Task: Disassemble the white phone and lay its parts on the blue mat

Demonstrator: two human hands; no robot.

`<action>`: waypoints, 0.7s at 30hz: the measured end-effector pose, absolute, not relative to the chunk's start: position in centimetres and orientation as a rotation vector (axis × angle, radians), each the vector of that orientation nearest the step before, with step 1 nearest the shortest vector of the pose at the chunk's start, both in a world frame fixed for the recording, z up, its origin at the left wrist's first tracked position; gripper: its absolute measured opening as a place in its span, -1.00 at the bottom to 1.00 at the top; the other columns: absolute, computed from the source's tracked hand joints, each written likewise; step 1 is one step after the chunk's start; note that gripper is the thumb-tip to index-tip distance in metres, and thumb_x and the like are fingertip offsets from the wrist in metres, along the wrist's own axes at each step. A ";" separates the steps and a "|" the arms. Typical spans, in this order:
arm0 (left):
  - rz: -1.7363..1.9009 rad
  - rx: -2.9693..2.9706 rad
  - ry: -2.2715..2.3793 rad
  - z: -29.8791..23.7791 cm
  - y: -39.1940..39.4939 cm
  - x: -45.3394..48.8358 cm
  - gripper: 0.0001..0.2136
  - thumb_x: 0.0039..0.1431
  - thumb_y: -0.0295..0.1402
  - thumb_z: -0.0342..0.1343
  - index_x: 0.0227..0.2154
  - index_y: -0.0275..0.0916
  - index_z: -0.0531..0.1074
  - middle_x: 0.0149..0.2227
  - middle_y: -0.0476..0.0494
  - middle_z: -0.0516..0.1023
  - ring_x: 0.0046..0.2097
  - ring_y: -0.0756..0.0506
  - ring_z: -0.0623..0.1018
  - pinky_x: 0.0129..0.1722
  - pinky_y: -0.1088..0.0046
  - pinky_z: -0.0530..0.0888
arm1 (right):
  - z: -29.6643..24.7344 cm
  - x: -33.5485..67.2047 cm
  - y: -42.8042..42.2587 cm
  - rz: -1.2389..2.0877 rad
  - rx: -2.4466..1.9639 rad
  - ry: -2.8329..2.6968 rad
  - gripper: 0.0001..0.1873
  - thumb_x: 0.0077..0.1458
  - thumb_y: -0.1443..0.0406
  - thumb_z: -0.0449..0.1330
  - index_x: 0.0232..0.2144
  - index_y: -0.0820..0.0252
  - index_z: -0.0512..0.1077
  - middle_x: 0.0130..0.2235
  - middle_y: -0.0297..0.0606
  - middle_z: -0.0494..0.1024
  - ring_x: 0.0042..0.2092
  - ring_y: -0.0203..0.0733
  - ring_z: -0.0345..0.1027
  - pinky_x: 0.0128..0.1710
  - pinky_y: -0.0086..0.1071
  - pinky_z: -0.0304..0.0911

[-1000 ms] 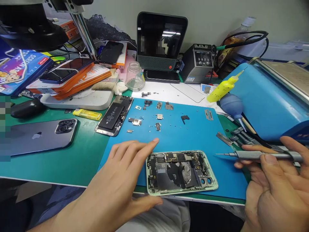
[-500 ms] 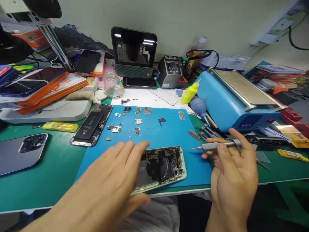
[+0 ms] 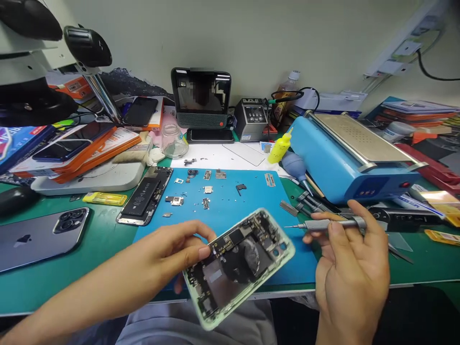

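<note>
My left hand [image 3: 176, 251] grips an opened phone body [image 3: 239, 263] with a pale green frame, holding it tilted above the near edge of the blue mat [image 3: 247, 199]. Its boards and a dark round coil face up. My right hand [image 3: 350, 268] is closed on a slim grey screwdriver [image 3: 328, 224], whose tip points left, just right of the phone body's top corner. Small screws, brackets and metal shields [image 3: 206, 189] lie scattered on the mat's far half.
A detached screen [image 3: 145, 196] lies left of the mat and a grey phone [image 3: 39, 235] rests face down at far left. A blue heating machine [image 3: 350, 160], yellow bottle [image 3: 279, 146], soldering station [image 3: 253, 120], glass jar [image 3: 173, 142], tweezers [image 3: 309, 201] and stacked orange boxes [image 3: 89, 148] crowd the green table.
My left hand took hold of the phone body and lifted it off the mat, tilting it toward me. The right hand kept the screwdriver nearly still. The camera tipped up slightly.
</note>
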State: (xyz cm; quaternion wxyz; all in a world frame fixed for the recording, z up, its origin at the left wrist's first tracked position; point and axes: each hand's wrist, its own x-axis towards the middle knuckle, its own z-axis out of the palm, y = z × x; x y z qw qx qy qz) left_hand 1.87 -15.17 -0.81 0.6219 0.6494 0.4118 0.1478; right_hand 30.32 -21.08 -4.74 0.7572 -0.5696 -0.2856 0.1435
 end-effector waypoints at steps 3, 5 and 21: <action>0.508 1.324 0.927 -2.2 -16.5 2.8 -0.69 0.50 0.01 0.13 0.05 -0.07 0.49 -0.32 -0.02 0.64 -0.28 -0.11 0.64 -0.23 0.39 0.62 | -4.2 30.2 -21.1 0.129 -1.106 -0.530 -0.32 0.06 0.34 0.45 0.21 -0.02 0.40 -0.27 -0.36 0.62 -0.26 -0.14 0.51 -0.49 -0.36 0.37; 0.566 1.369 0.963 -2.9 -17.1 3.4 -0.70 0.52 -0.01 0.11 0.11 -0.05 0.40 -0.28 -0.03 0.68 -0.17 -0.14 0.68 -0.16 0.35 0.62 | -3.7 29.4 -21.5 0.064 -1.086 -0.536 -0.33 0.11 0.32 0.44 0.22 -0.06 0.35 -0.28 -0.40 0.59 -0.32 -0.18 0.47 -0.56 -0.38 0.35; 0.798 1.755 1.197 -4.5 -18.2 4.0 -0.96 0.53 -0.28 0.11 -0.07 -0.07 0.40 -0.06 -0.03 0.71 -0.05 -0.12 0.72 -0.11 0.37 0.58 | -7.0 22.0 -22.2 0.283 -1.215 -1.267 -0.38 0.39 0.42 0.28 0.38 -0.11 0.31 -0.06 -0.25 0.65 -0.27 -0.25 0.58 -0.42 -0.37 0.55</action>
